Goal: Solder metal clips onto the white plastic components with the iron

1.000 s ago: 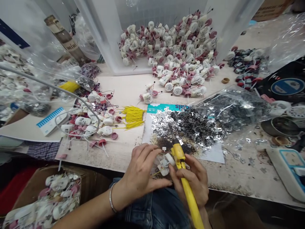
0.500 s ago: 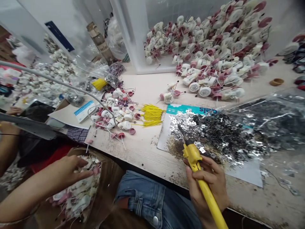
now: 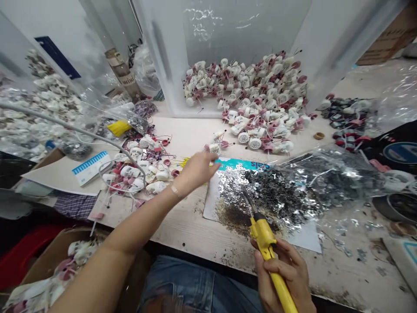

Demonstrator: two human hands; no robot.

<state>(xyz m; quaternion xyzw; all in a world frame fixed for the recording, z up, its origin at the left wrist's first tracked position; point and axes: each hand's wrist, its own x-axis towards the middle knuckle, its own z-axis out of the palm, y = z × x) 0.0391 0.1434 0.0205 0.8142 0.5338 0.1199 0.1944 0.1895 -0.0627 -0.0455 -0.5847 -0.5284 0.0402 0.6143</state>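
Note:
My right hand (image 3: 286, 271) is wrapped round a yellow soldering iron (image 3: 263, 232). Its dark metal tip angles up over a heap of small shiny metal plates (image 3: 276, 191) lying on a white and teal sheet (image 3: 306, 238). My left hand (image 3: 197, 171) stretches across the table, somewhat blurred, with thumb and fingers apart. Just beyond its fingertips sits a small white and pink plastic part (image 3: 215, 145) with thin wires; whether they touch is unclear. Below the hand lies a bundle of yellow wires (image 3: 185, 161), mostly covered by it.
Behind stands a translucent bin (image 3: 195, 114) with many white and pink parts (image 3: 260, 95) spilling forward. More wired parts (image 3: 137, 167) lie on the left, near a grey cable. A cardboard box of parts (image 3: 48, 256) is at lower left. Clear plastic bag (image 3: 342, 174) lies on the right.
My left hand has left the box of parts at lower left and moved up and right, over the yellow wires. My right hand still grips the soldering iron. The view has shifted right.

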